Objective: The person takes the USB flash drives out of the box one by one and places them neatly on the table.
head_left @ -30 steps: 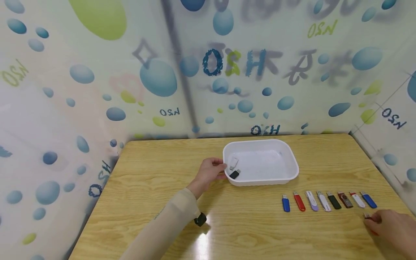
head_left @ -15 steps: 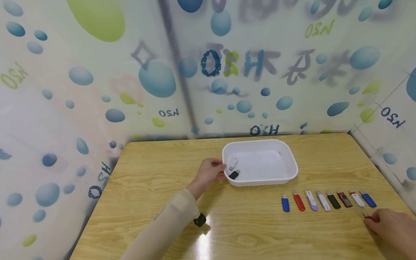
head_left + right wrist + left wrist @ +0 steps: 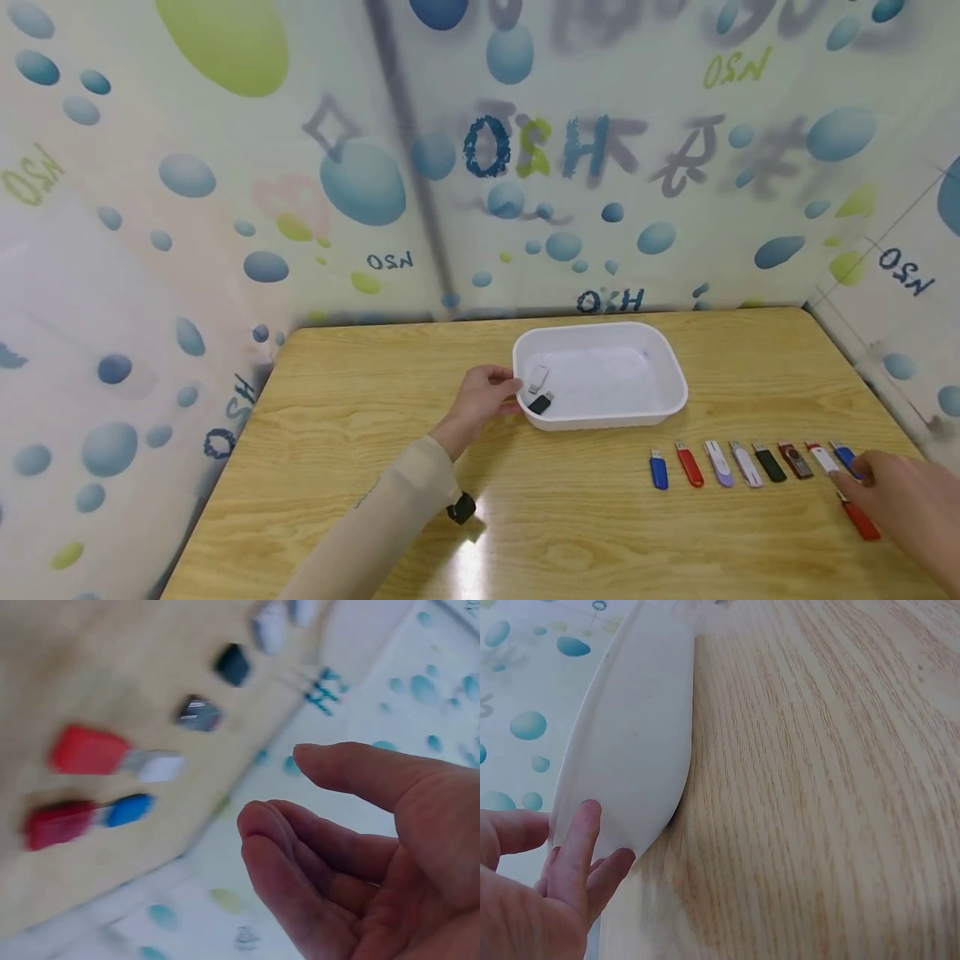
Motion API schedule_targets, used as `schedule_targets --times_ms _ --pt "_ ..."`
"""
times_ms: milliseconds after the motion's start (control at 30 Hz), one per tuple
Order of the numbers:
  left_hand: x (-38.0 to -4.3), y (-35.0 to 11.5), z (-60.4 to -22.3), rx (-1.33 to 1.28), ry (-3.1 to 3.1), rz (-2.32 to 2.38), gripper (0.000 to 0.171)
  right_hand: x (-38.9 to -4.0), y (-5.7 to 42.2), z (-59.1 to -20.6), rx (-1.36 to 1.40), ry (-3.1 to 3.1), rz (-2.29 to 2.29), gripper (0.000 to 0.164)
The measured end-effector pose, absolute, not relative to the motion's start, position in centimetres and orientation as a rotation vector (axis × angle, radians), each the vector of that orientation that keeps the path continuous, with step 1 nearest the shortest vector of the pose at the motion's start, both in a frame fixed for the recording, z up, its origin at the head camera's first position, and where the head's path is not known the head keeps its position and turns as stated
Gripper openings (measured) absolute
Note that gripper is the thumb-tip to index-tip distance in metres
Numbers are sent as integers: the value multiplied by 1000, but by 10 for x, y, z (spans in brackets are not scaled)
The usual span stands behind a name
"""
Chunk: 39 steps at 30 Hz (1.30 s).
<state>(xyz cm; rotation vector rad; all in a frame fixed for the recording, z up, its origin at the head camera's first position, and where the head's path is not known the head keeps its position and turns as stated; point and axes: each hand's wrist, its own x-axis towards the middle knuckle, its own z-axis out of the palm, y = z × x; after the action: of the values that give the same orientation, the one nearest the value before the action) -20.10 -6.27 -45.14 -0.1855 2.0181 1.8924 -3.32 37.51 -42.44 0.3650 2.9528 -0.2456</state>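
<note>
My left hand (image 3: pixel 480 400) holds the left end of a white plastic basin (image 3: pixel 600 422); in the left wrist view its thumb lies at the rim and the fingers against the outer wall. Inside the basin are a white USB stick (image 3: pixel 539 377) and a black USB stick (image 3: pixel 540 404). At the right, my right hand (image 3: pixel 903 500) hovers over the table, thumb and fingers apart with nothing between them. Below it lies a red USB stick (image 3: pixel 861 520). The right wrist view has two red sticks there, one brighter (image 3: pixel 88 750) and one darker (image 3: pixel 60 825); my hand covers one in the head view.
A row of USB sticks lies before the basin, among them a blue one (image 3: pixel 659 470), a red one (image 3: pixel 691 467), a black one (image 3: pixel 770 464) and a brown one (image 3: pixel 796 462). A patterned curtain (image 3: pixel 360 250) closes off the table's back and sides.
My right hand has let go of the USB stick it pinched and moved up and back from it, uncovering a red stick on the table. The left hand stays on the basin.
</note>
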Motion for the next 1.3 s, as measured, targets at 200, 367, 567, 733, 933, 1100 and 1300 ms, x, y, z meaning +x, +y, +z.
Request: schedule_targets --times_ms 200,367,567,733,933,1100,1300 --pt "-200 -63 -451 -182 2006 1897 29 -48 355 -398 313 3049 -229 37" --pt "-200 -63 -451 -191 2011 1887 30 -63 339 -382 267 3104 -238 40" --pt "-200 -64 -451 -186 2012 1887 30 -78 308 -366 -5 3213 -227 40" --pt "-200 -64 -452 -177 2011 1889 30 -93 281 -356 -297 3246 -248 38" --pt "-201 -64 -452 -173 2023 1884 28 -116 253 -346 -703 3201 -293 28" --pt "-201 -63 -452 -164 2027 1881 28 -130 233 -338 -985 3066 -310 23" --pt "-200 -65 -450 -164 2019 1885 30 -153 208 -335 -1179 2948 -287 20"
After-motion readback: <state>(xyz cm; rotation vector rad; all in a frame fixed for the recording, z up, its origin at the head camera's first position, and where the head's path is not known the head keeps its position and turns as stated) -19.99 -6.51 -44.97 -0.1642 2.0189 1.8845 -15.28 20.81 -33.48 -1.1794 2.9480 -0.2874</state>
